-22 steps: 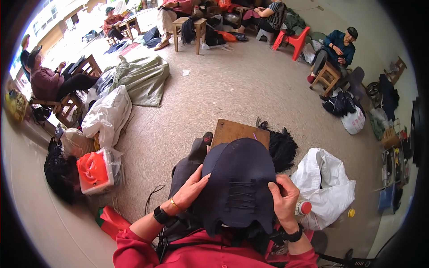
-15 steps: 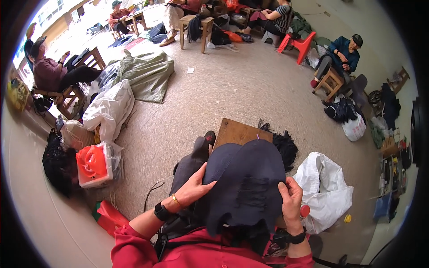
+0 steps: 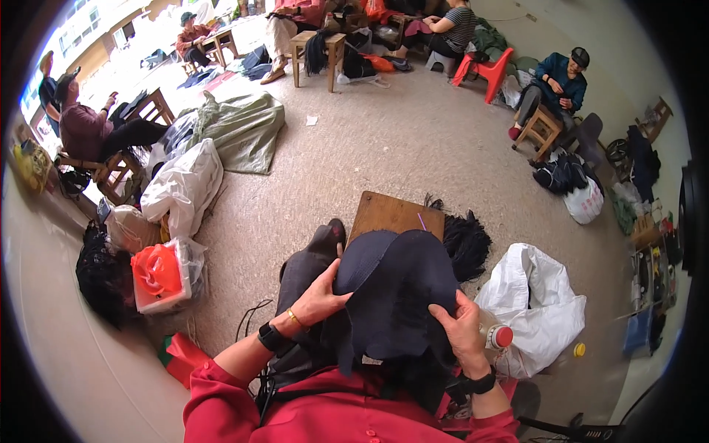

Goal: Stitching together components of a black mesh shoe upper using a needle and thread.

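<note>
A dark navy cloth piece (image 3: 399, 295) with two rounded lobes at its far end hangs between my hands above my lap. My left hand (image 3: 319, 297) grips its left edge, thumb on top. My right hand (image 3: 459, 328) pinches the right edge between thumb and fingers. The cloth's near edge is ragged, and its middle is creased in shadow. Just beyond it stands a small wooden stool (image 3: 390, 210), partly covered by the cloth. A thin purple stick (image 3: 422, 221) lies on the stool's top. Beside the stool is a heap of black threads (image 3: 468, 247).
Right of my hand are a red-capped bottle (image 3: 499, 338), a white sack (image 3: 543, 328) and a yellow cap (image 3: 580, 349). To my left stand a white box with a red bag (image 3: 157, 269) and a black thread bundle (image 3: 103, 277). Several people sit working farther off.
My right hand has moved inward to the left, and the cloth between my hands has narrowed and folded. The rows of dark threads on it no longer show clearly. More of the bottle shows.
</note>
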Tool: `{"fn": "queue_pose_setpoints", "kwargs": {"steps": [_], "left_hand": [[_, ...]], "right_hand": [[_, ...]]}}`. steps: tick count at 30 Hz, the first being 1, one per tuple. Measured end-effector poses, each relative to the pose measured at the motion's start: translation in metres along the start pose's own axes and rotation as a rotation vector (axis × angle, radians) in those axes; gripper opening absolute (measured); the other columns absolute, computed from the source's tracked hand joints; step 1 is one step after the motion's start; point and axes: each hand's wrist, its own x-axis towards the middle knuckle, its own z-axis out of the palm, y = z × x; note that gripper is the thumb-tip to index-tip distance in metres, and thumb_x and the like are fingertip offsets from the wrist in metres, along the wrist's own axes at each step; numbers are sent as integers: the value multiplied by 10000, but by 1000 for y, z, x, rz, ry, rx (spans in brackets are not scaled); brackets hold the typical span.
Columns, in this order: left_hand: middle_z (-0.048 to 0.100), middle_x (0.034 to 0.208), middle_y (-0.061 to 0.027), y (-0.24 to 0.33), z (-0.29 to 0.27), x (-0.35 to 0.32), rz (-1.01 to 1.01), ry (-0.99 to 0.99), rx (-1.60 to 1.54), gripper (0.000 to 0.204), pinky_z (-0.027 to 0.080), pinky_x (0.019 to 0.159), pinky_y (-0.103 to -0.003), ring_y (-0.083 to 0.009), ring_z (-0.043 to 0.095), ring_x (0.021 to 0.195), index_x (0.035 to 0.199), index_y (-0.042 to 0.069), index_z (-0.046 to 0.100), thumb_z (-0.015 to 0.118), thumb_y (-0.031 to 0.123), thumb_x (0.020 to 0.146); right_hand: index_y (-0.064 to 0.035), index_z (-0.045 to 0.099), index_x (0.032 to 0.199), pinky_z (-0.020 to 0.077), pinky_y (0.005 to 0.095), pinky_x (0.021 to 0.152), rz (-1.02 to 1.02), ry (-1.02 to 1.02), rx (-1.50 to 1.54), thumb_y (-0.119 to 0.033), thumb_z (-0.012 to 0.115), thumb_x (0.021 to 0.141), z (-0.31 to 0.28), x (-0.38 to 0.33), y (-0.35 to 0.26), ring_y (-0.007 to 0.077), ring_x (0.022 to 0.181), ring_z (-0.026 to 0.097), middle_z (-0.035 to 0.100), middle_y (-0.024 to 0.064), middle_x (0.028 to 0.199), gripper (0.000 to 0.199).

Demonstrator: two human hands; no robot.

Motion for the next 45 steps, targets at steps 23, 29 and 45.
{"fn": "queue_pose_setpoints", "kwargs": {"steps": [23, 29, 45], "left_hand": [[614, 1051, -101, 34, 29, -16, 310, 526, 454, 540, 529, 850, -348, -217, 625, 977, 1114, 24, 548, 893, 179, 729], [627, 880, -50, 42, 23, -10, 270, 488, 338, 434, 519, 716, -276, -121, 622, 798, 1031, 27, 549, 873, 133, 763], [665, 824, -5, 61, 14, -3, 181, 239, 200, 313, 487, 632, -245, -50, 601, 736, 1006, 24, 551, 806, 123, 853]], "right_hand": [[1, 627, 1285, 505, 313, 993, 216, -7, 299, -110, 651, 980, -20, 3, 28, 177, 1090, 670, 696, 96, 1235, 325], [2, 620, 1274, 533, 302, 930, 231, 28, 352, -110, 608, 992, -17, 6, 15, 179, 1034, 684, 706, 89, 1185, 304], [18, 667, 1183, 536, 255, 826, 95, -31, 46, -90, 621, 965, -28, 20, -19, 123, 904, 675, 723, 61, 1063, 248]]}}
